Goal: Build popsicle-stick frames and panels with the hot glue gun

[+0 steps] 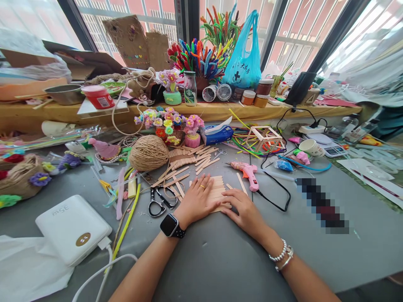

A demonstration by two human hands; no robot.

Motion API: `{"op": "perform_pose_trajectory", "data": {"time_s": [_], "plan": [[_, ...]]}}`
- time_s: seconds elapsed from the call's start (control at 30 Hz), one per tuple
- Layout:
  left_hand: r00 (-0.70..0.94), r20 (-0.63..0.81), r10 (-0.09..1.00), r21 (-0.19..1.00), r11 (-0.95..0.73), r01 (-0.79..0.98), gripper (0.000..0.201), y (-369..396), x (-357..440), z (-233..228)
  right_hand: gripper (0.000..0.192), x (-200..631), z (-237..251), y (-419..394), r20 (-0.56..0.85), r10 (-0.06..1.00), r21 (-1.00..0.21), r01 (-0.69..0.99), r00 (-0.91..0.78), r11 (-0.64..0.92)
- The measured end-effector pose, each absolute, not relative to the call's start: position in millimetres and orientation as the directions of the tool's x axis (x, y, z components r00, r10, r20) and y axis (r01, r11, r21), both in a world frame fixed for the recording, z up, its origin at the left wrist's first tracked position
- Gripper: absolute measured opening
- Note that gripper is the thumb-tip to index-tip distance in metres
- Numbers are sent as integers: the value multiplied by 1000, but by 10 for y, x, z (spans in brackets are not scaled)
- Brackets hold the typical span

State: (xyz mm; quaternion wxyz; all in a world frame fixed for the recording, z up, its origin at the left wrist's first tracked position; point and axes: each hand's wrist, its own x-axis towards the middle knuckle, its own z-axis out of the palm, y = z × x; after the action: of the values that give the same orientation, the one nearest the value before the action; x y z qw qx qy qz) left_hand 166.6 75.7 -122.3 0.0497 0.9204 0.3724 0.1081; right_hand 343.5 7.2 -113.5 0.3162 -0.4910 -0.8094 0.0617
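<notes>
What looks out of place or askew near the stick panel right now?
Nothing looks damaged or spilled. Both hands, left hand and right hand, press flat on the stick panel. Loose sticks lie scattered behind it; the glue gun lies on its side.

A craft workroom by a window. Around the ball of twine (pixel 149 152) on the grey table (pixel 220 260) lie loose craft sticks (pixel 185 161), scissors (pixel 160 200) just in front, a pink glue gun (pixel 247 172) to its right, and pipe-cleaner flowers (pixel 170 121) behind it.
</notes>
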Motion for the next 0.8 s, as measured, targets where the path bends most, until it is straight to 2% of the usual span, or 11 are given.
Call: {"op": "perform_pose_trajectory", "data": {"time_s": [0.17,0.47,0.67,0.8], "plan": [[692,163,704,165,-711,684,69,751,1679,-1208,34,3467,-1187,105,418,836,-400,755,-355,520],[668,176,723,174,-691,701,66,725,1708,-1209,34,3498,-1248,142,386,817,-390,727,-428,565],[668,185,721,165,-693,702,66,724,1699,-1219,38,3524,-1180,137,352,853,-501,693,-385,519],[671,188,717,185,-697,693,66,724,1687,-1225,44,3543,-1151,131,325,906,-630,653,-271,421]]}}
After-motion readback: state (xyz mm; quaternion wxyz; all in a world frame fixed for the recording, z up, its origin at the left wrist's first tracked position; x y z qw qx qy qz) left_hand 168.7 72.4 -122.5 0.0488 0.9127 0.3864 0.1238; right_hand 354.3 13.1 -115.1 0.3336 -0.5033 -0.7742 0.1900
